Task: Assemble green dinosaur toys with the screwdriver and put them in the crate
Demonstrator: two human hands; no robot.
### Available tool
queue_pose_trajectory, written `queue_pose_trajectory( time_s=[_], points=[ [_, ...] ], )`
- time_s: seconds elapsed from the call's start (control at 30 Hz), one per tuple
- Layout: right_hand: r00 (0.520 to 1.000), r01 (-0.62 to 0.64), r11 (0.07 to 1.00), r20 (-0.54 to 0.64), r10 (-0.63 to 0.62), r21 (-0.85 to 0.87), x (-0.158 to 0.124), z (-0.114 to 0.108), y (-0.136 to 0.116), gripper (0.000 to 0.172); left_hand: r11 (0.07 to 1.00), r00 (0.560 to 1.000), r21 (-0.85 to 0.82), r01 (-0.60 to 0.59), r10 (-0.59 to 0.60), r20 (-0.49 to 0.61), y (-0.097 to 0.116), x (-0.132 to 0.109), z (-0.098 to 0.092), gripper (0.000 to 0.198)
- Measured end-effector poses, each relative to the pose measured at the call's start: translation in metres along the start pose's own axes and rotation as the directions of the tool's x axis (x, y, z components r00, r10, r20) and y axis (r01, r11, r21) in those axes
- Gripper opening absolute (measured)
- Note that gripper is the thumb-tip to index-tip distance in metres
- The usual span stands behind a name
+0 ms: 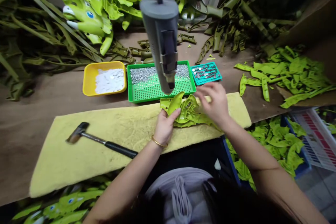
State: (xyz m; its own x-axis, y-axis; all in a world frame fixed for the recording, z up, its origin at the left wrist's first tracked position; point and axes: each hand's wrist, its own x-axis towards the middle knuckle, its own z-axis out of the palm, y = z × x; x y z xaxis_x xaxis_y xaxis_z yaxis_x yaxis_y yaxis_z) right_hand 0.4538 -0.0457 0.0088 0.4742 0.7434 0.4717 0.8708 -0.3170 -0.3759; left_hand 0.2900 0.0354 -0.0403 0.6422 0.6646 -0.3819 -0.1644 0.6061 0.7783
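My left hand (166, 126) grips a lime-green moulded plastic shell (187, 110) by its left end, its ribbed hollow side facing up. The thumb lies over the edge, and a small metallic bit shows inside the hollow. Just right of the shell's upper part hovers my right hand (214, 103), fingers curled in towards the thumb; anything between them is too small to make out. A grey electric screwdriver (162, 38) hangs point-down directly above the shell. Beneath both hands lies a yellow cloth pad (105, 168).
A hammer (101, 140) rests on the pad. Behind stand a yellow tub (86, 80) of white pieces, a green tray (162, 92) of screws and a teal tray (195, 81) of small round metal pieces. Green parts (294, 73) lie right; a blue bin (301, 168) holds more.
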Motion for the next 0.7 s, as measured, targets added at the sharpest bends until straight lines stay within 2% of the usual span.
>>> queue_pose_trajectory(
  time_s=[0.03, 0.1, 0.2, 0.37, 0.53, 0.63, 0.7],
  points=[
    [0.998, -0.065, 0.998, -0.004, 0.065, -0.011, 0.013, 0.004, 0.013, 0.024, 1.0, 1.0, 0.006, 0.0, 0.0, 0.007, 0.0, 0.0, 0.0, 0.046],
    [0.981, -0.182, 0.982, 0.058, 0.185, -0.049, 0.036, 0.015, 0.038, 0.025, 1.0, 1.0, 0.014, 0.0, 0.0, 0.024, 0.0, 0.001, -0.001, 0.045],
    [0.955, -0.234, 0.965, 0.16, 0.251, -0.12, 0.054, 0.032, 0.059, 0.025, 1.0, 0.999, 0.015, -0.001, 0.0, 0.044, 0.001, 0.002, -0.001, 0.046],
    [0.961, -0.19, 0.975, 0.181, 0.208, -0.112, 0.049, 0.043, 0.063, 0.027, 0.996, 0.998, 0.078, -0.033, 0.029, 0.06, -0.001, 0.001, -0.003, 0.041],
    [0.958, -0.212, 0.977, 0.19, 0.215, -0.039, 0.056, 0.044, 0.075, 0.023, 0.989, 0.996, 0.132, -0.068, 0.06, 0.068, -0.004, 0.003, -0.005, 0.038],
    [0.962, -0.199, 0.979, 0.185, 0.202, -0.035, 0.056, 0.036, 0.07, 0.012, 0.988, 0.995, 0.136, -0.073, 0.062, 0.084, -0.005, 0.004, -0.005, 0.042],
    [0.975, -0.181, 0.983, 0.136, 0.174, 0.035, 0.048, 0.023, 0.055, 0.007, 0.992, 0.995, 0.114, -0.059, 0.049, 0.081, -0.005, 0.005, -0.005, 0.045]
  ],
)
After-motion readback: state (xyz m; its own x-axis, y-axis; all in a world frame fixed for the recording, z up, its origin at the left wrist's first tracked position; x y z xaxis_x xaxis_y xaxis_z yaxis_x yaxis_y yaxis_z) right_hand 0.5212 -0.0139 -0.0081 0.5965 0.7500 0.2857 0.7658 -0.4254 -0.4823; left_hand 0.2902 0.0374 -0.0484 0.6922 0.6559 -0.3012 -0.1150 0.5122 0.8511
